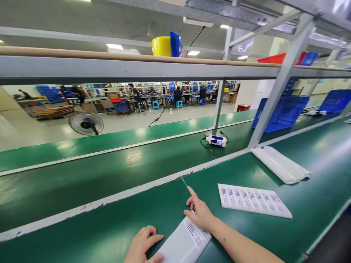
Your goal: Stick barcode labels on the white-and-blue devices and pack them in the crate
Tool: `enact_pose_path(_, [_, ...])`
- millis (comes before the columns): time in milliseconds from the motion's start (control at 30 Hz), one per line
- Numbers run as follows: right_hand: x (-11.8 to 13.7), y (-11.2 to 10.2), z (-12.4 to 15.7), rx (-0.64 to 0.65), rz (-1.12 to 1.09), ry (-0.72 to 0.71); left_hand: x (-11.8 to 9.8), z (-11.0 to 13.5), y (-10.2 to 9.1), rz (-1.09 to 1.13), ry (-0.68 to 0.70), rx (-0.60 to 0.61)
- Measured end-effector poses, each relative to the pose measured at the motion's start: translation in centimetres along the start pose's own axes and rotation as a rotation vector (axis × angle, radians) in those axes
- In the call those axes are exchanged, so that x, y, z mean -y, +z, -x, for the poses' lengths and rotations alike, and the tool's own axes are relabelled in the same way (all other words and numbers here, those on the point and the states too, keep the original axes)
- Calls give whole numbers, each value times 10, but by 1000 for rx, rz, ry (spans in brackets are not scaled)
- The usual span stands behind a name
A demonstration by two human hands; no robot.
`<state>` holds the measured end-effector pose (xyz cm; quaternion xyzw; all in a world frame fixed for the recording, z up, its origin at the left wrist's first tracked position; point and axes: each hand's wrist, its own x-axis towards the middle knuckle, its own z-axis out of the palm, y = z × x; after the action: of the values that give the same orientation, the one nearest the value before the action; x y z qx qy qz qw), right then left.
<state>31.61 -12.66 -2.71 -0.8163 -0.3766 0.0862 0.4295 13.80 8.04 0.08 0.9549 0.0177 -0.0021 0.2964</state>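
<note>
Nearest the camera lies a flat, glossy white packet (175, 246) with a printed barcode label (194, 234) at its far end, resting slantwise on the smooth green worktop (90, 233). The bare left hand (144, 241) is at its left side, fingers spread and loosely bent, thumb by the packet's edge. Over the labelled end, the bare right hand (201, 213) points its index finger forward, thumb apart from it; a thin, pale strip (184, 182) extends from that fingertip, perhaps clinging to it, though it is too fine to be sure.

I judge the step in hand to be label work on the packet; placing such a strip would call for a steady packet and a light fingertip.

Right of the hand lies a white sheet of printed labels (253, 201); beyond it, a folded white plastic bundle (282, 164). Leftward, the worktop offers open room up to its chipped white border (120, 199).
</note>
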Motion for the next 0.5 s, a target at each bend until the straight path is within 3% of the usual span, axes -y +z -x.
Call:
enact_pose_path(100, [-3, 0, 1, -25, -28, 1, -22, 0, -2, 14, 14, 131])
enact_pose_path(200, [-4, 1, 3, -35, -36, 3, -35, 1, -4, 43, -19, 151])
enact_pose_path(400, [1, 1, 3, -55, 23, 30, -28, 3, -1, 192, -38, 47])
enact_pose_path(500, [-1, -11, -21, -43, 121, 34, -18, 3, 2, 236, -55, -48])
